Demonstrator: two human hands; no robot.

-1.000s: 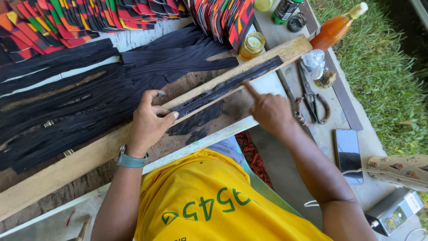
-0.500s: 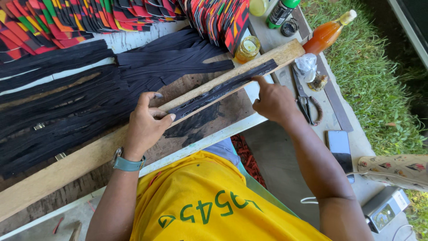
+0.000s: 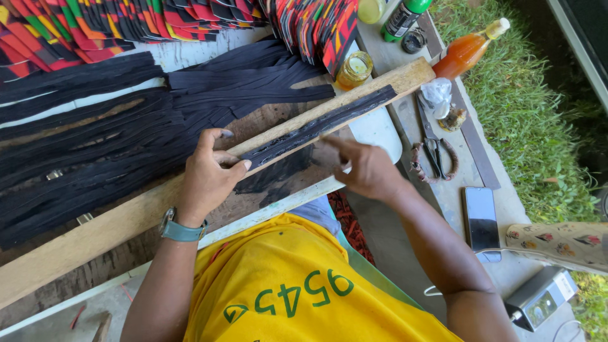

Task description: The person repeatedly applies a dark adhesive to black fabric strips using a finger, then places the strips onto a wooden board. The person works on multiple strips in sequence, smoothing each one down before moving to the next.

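Observation:
A long wooden plank [image 3: 114, 225] lies slantwise across the worktable. A black strip [image 3: 323, 120] coated with something wet lies along its right half. My left hand [image 3: 209, 177] rests on the plank and pins the strip's near end with thumb and fingers. My right hand [image 3: 364, 168] hovers just off the plank's near edge, fingers together and pointing toward the strip, holding nothing. A small open jar of yellowish paste [image 3: 354, 68] stands right behind the plank.
Many black strips [image 3: 95, 152] lie spread behind the plank. Rows of red, black and yellow patterned pieces [image 3: 190, 16] line the far edge. Scissors [image 3: 434, 152], an orange bottle [image 3: 465, 50], a green-capped bottle [image 3: 405, 18] and a phone [image 3: 481, 215] sit at right, beside grass.
My right hand has slid back along the strip toward me and lifted off the plank. The left hand keeps its hold on the strip's near end.

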